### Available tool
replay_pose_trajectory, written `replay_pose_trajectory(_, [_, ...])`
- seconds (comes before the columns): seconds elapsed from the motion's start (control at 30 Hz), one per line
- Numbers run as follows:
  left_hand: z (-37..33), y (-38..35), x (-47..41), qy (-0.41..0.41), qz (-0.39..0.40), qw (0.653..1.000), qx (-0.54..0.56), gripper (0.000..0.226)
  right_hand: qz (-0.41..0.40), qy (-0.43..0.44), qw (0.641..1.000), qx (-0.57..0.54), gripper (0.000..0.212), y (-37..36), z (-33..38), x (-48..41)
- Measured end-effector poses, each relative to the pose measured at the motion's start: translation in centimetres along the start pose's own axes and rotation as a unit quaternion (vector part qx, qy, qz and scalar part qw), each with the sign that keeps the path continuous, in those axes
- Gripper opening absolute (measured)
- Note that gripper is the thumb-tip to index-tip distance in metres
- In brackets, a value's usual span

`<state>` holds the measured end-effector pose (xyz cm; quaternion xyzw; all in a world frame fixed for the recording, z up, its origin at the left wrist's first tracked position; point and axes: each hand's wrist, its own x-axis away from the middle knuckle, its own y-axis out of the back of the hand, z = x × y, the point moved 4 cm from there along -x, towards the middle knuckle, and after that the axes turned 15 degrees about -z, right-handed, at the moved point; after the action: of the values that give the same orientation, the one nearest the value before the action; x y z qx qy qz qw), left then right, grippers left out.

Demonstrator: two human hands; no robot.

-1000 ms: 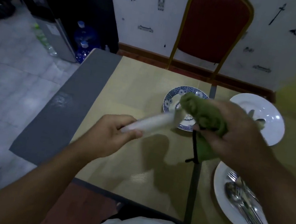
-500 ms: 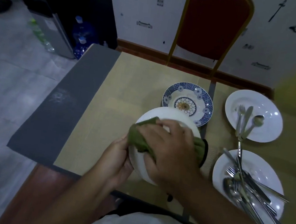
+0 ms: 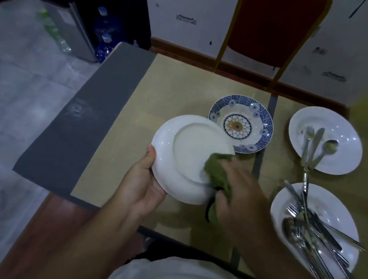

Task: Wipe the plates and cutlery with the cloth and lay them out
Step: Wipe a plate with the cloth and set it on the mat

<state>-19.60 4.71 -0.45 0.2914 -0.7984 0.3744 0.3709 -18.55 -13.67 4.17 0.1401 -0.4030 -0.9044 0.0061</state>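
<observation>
four plates share a table (image 3: 174,85) laid with straw-coloured woven mats and a grey strip (image 3: 91,113) along its left side; a red-cushioned chair with a gilt metal frame (image 3: 272,21) is pushed in at the far end. a person seated at the near edge holds a round white ceramic plate (image 3: 183,153) just above the mat, tilted, with its underside and foot ring facing up. the left hand (image 3: 142,185) grips it at the near-left rim, thumb hooked over the edge and fingers curled beneath. the right hand (image 3: 241,195), blurred, has its fingers bunched round a crumpled olive-green cloth (image 3: 216,175) and presses it against the plate's near-right side. just beyond, partly hidden by the held plate's rim, lies a blue-and-white patterned plate with a flower medallion (image 3: 240,124). to the right, a deep white plate (image 3: 346,130) carries a few pieces of steel cutlery (image 3: 316,144), and a nearer white plate (image 3: 332,209) carries a loose heap of steel cutlery (image 3: 312,232). the step in hand looks like wiping the plate's back. doing it well would mean a firm left-hand hold so that the plate does not twist, cloth strokes worked round the foot ring and out to the rim, and a turn of the plate to reach the part under the thumb. the patterned plate sits close under the far rim, so lowering calls for care against a knock.
</observation>
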Motion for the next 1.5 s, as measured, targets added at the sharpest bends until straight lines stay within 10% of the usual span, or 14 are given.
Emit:
replay_pose_trajectory(0.27, [0.2, -0.6, 0.0, 0.036, 0.025, 0.997, -0.061, 0.056, 0.044, 0.171, 0.984, -0.027, 0.057, -2.7, 4.3, -2.2])
replay_pose_trajectory(0.43, [-4.7, 0.0, 1.2, -0.169, 0.051, 0.959, -0.224, 0.026, 0.097, 0.121, 0.988, 0.005, 0.069, -2.4, 1.9, -3.7])
replay_pose_trajectory(0.53, [-6.7, 0.4, 2.1, -0.351, 0.042, 0.852, -0.386, 0.012, 0.101, 0.106, 0.989, 0.014, 0.068, -2.1, 0.6, -4.0])
replay_pose_trajectory(0.67, [-6.1, 1.7, 1.6, -0.614, 0.058, 0.552, -0.561, 0.01, 0.107, 0.096, 0.989, 0.029, 0.068, -2.1, -0.3, -3.9])
replay_pose_trajectory(0.73, [-5.0, 3.7, 0.3, -0.648, 0.06, 0.455, -0.608, 0.016, 0.106, 0.101, 0.988, 0.041, 0.069, -2.7, -0.4, -3.7])
replay_pose_trajectory(0.97, [-3.2, 9.3, -3.8, -0.689, 0.026, 0.319, -0.65, 0.032, 0.101, 0.184, 0.972, 0.108, 0.072, -7.6, -0.1, -2.5])
replay_pose_trajectory(1.5, [-1.5, 14.1, -8.0, -0.627, 0.061, 0.363, -0.686, 0.037, 0.204, 0.163, 0.949, 0.175, 0.077, -14.2, -2.3, 0.5])
